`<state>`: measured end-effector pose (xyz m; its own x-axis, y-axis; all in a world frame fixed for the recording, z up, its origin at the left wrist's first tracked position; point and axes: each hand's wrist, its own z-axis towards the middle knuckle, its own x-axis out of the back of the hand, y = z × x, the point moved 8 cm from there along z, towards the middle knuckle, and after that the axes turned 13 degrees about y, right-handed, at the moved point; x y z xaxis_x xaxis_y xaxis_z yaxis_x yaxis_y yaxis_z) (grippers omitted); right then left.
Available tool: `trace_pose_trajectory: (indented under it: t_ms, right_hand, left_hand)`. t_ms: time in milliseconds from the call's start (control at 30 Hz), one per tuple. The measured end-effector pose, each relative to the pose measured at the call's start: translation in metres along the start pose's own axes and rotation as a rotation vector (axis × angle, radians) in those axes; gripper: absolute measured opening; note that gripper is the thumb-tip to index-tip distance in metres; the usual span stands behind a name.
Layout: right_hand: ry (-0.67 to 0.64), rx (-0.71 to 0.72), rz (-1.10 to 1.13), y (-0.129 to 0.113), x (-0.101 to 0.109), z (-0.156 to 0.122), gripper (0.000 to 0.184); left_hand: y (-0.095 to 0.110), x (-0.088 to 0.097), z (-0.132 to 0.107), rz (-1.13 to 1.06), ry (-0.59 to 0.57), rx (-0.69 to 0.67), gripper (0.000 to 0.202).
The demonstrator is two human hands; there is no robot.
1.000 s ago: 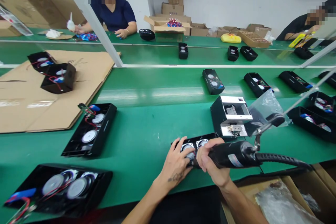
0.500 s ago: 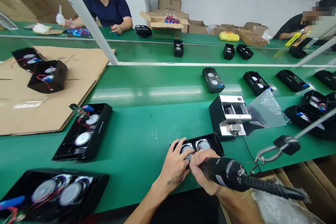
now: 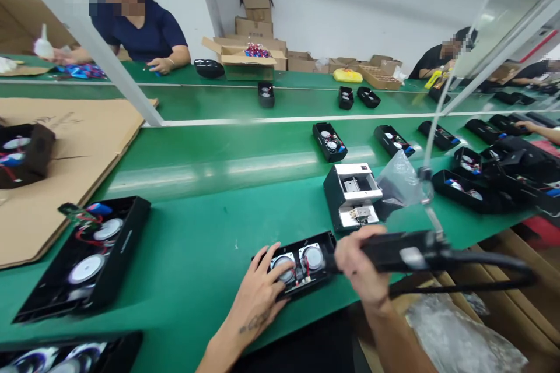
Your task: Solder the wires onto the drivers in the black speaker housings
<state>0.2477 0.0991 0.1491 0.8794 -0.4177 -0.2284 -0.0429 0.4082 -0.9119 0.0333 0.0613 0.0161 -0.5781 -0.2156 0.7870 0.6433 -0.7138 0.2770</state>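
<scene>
A black speaker housing (image 3: pixel 331 240) lies on the green bench in front of me, with two round speakers and red wires inside. My left hand (image 3: pixel 261 281) grips its left end, fingers reaching over the rim and onto the left speaker (image 3: pixel 284 262). My right hand (image 3: pixel 362 261) is closed around a black electric screwdriver (image 3: pixel 400 252), held nearly level at the housing's right end. The tool's tip is blurred, so I cannot tell whether it touches the housing. A hanging cord with a metal clip (image 3: pixel 425 186) meets the screwdriver's rear.
Just behind the housing stands a black-and-white screw feeder (image 3: pixel 352 201) beside a clear plastic bag (image 3: pixel 399 178). More open speaker housings (image 3: pixel 125 259) are at left, and several along the belt (image 3: pixel 219 154). Cardboard (image 3: pixel 98 145) covers the far left. Co-workers sit across the belt.
The screwdriver has swung from slanting toward me to nearly level, and my right hand has moved to the housing's right end. My left hand stays on the housing. The view has shifted right.
</scene>
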Motion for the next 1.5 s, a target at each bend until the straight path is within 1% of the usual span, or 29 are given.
trace_pose_trajectory:
  t_ms: [33,100,167,200,267,333,400,467,567,600,667,767,867,933,1033,1133,1267,1500]
  right_hand:
    - [0.073,0.028,0.034,-0.003,0.016,0.018,0.019]
    - [0.291,0.084,0.050,-0.005,0.054,0.051,0.029]
    - [0.412,0.134,-0.025,-0.001,0.077,0.076,0.034]
    - [0.436,0.152,-0.063,0.003,0.083,0.085,0.035]
    - [0.438,0.169,-0.108,0.012,0.085,0.096,0.036]
    - [0.409,0.155,-0.123,0.023,0.081,0.100,0.038]
    - [0.366,0.128,-0.136,0.032,0.075,0.102,0.038]
    - [0.287,0.068,-0.171,0.040,0.069,0.103,0.038]
    - [0.121,-0.064,-0.244,0.050,0.062,0.095,0.036]
    - [0.074,-0.103,-0.239,0.050,0.061,0.089,0.034]
    - [0.026,-0.141,-0.160,0.044,0.061,0.073,0.031]
    - [0.001,-0.133,0.051,0.024,0.058,0.042,0.026]
    - [-0.054,-0.112,0.229,0.006,0.046,0.009,0.018]
    - [-0.106,-0.109,0.289,0.002,0.034,-0.010,0.016]
    - [-0.166,-0.131,0.322,0.009,0.017,-0.029,0.018]
    - [-0.194,-0.156,0.326,0.022,0.008,-0.038,0.020]
    - [-0.205,-0.174,0.308,0.033,0.004,-0.040,0.020]
    - [-0.217,-0.157,0.284,0.033,-0.003,-0.041,0.016]
  left_hand:
    - [-0.002,0.006,-0.004,0.001,-0.002,0.001,0.025]
    - [-0.004,0.019,-0.009,0.003,0.016,0.012,0.026]
    - [0.000,0.032,-0.011,-0.004,0.045,0.021,0.019]
    - [0.003,0.038,-0.010,-0.012,0.062,0.022,0.014]
    - [0.012,0.047,-0.004,-0.034,0.104,0.023,0.007]
    - [0.019,0.052,0.005,-0.066,0.149,0.036,0.010]
    - [0.023,0.051,0.015,-0.095,0.157,0.053,0.014]
    - [0.027,0.043,0.022,-0.103,0.118,0.058,0.019]
    - [0.033,0.027,0.025,-0.069,0.045,0.045,0.025]
    - [0.034,0.023,0.024,-0.050,0.033,0.051,0.027]
    - [0.035,0.017,0.023,-0.015,0.037,0.072,0.025]
    - [0.037,0.014,0.021,0.006,0.066,0.104,0.014]
    - [0.037,0.012,0.021,0.014,0.050,0.128,0.012]
    - [0.036,0.013,0.021,0.014,0.043,0.131,0.012]
    - [0.035,0.013,0.022,0.015,0.040,0.127,0.013]
    - [0.035,0.012,0.022,0.021,0.035,0.129,0.014]
    - [0.037,0.014,0.022,0.023,0.055,0.120,0.013]
    - [0.037,0.014,0.022,0.027,0.045,0.110,0.013]
